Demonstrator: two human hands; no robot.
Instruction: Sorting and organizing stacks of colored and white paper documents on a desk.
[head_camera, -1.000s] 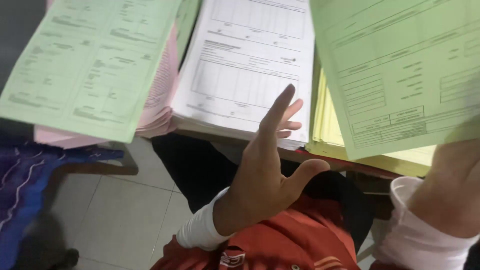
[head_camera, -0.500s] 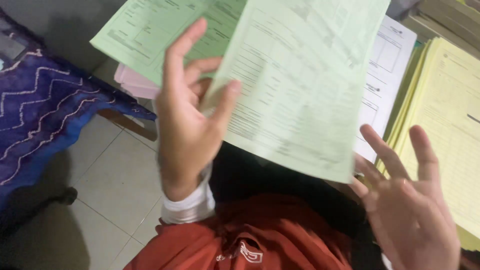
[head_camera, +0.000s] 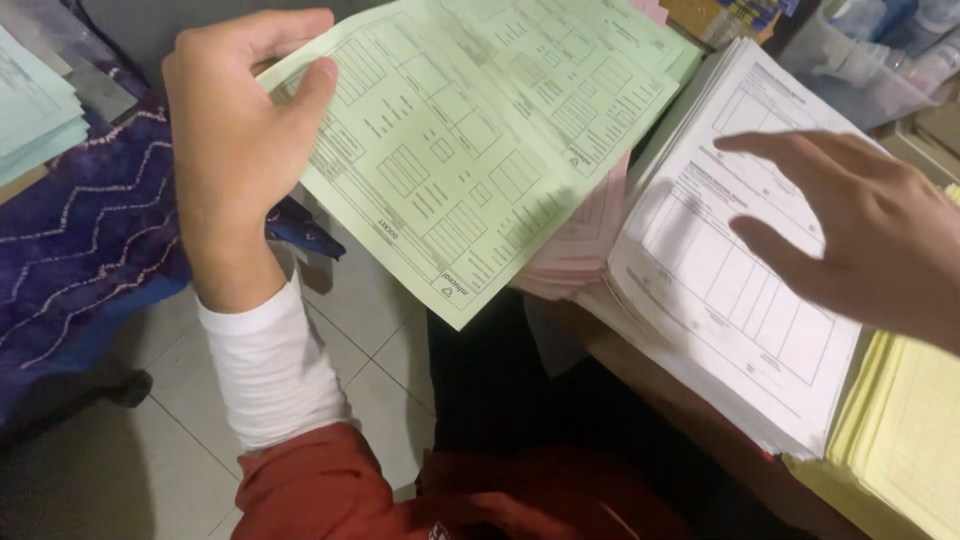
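Observation:
My left hand (head_camera: 235, 140) pinches the near corner of a green printed form sheet (head_camera: 480, 150) between thumb and fingers, and the sheet lies out over a pink stack (head_camera: 585, 240). My right hand (head_camera: 860, 225) hovers with spread fingers above a thick stack of white forms (head_camera: 720, 290); it holds nothing, and whether it touches the top sheet I cannot tell. Both wrists show white sleeves under a red garment.
A yellow paper stack (head_camera: 900, 440) lies right of the white one, at the table edge (head_camera: 660, 395). A blue patterned cloth (head_camera: 80, 250) covers something at left, with pale green sheets (head_camera: 30, 110) above it. Tiled floor (head_camera: 190, 420) lies below. Clutter fills the top right.
The green sheet passed fully to my left hand, which moved it left over the pink stack. My right hand let go, rose and moved over the white stack. The view tilted.

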